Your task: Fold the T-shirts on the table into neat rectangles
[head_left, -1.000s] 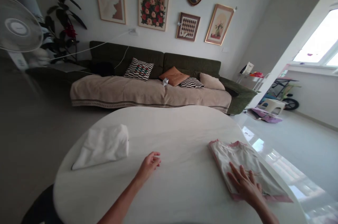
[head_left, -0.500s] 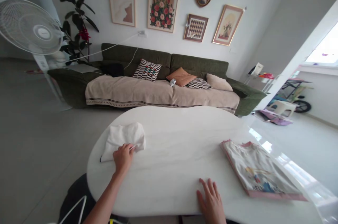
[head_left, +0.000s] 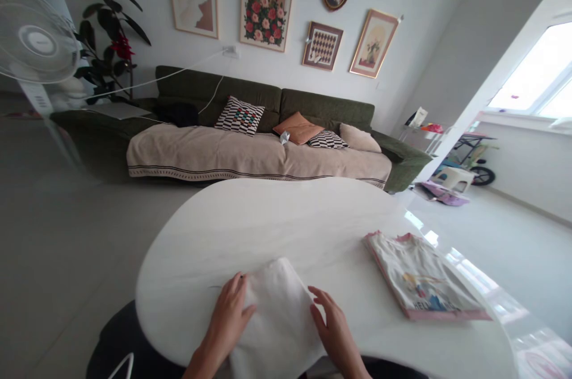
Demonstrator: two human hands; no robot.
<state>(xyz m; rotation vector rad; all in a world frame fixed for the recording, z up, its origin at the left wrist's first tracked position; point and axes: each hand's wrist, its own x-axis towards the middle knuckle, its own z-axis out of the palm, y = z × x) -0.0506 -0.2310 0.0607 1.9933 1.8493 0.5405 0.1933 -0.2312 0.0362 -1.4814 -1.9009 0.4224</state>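
Note:
A folded white cloth (head_left: 277, 319) lies at the near edge of the white oval table (head_left: 277, 218), partly hanging over it. My left hand (head_left: 230, 316) rests on the cloth's left side, fingers spread and flat. On the cloth's right edge sits my right hand (head_left: 330, 322), fingers curled lightly against the fabric. A folded white shirt with pink trim and a printed picture (head_left: 422, 277) lies flat on the table to the right, apart from both hands.
A green sofa (head_left: 268, 129) with a beige throw and cushions stands beyond the table. A standing fan (head_left: 31, 39) and a potted plant are at the far left. Glossy floor, a stool and a pram are on the right.
My left hand has dragged the white cloth from the table's far left to the near edge in front of me. My right hand has moved left onto the cloth.

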